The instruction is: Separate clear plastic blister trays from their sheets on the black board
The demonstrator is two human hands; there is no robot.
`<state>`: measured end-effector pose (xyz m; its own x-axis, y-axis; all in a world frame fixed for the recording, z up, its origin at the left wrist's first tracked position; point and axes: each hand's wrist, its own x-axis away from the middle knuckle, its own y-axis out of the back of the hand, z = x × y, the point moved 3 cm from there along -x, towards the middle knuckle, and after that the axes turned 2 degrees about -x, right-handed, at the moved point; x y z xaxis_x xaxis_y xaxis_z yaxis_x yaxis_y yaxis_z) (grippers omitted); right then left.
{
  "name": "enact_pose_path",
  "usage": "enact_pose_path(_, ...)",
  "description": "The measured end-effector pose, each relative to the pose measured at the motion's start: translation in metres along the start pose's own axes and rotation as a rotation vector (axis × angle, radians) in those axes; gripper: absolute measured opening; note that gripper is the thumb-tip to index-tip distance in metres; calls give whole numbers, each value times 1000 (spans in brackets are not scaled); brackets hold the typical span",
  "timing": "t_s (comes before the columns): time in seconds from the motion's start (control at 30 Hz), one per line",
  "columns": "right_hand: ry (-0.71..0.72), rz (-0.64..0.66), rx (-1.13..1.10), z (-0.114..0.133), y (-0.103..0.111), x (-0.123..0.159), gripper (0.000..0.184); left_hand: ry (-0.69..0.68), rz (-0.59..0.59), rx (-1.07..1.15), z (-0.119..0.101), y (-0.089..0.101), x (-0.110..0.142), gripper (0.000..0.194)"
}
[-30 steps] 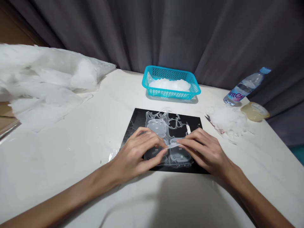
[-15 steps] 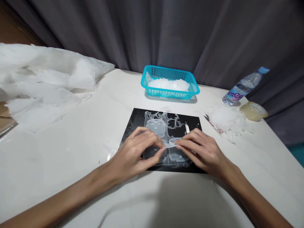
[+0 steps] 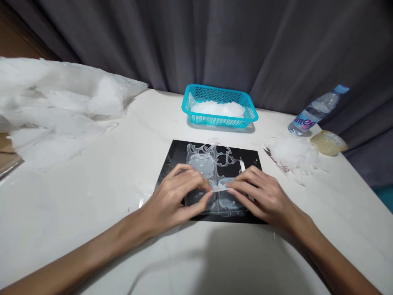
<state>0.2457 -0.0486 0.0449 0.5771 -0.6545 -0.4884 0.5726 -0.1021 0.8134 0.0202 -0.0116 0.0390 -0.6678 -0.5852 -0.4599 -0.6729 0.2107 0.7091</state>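
A translucent moulded sheet with several rounded panels (image 3: 205,164) lies on a black mat (image 3: 172,157) in the middle of the white table (image 3: 92,205). My left hand (image 3: 176,196) and my right hand (image 3: 260,194) rest on the sheet's near half. Both pinch a thin clear strip (image 3: 219,188) between their fingertips, where the hands meet. A small white blade-like piece (image 3: 242,166) lies on the mat just beyond my right hand.
A teal basket (image 3: 196,111) with white translucent pieces stands behind the mat. A heap of clear scraps (image 3: 293,153), a water bottle (image 3: 316,110) and a tape roll (image 3: 328,142) sit at the right. Crumpled plastic bags (image 3: 61,106) fill the left.
Hardly anything has moved. Both hands keep pinching the clear strip at the same spot on the sheet; the view has shifted slightly.
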Motion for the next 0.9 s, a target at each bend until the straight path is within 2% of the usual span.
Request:
enact_pose_path(0.6, 11, 14, 3, 1, 0, -1, 18, -21, -14, -24, -4, 1, -1, 7)
enact_pose_path(0.9, 36, -20, -34, 5, -4, 2, 19, -36, -31, -15, -5, 2, -1, 14)
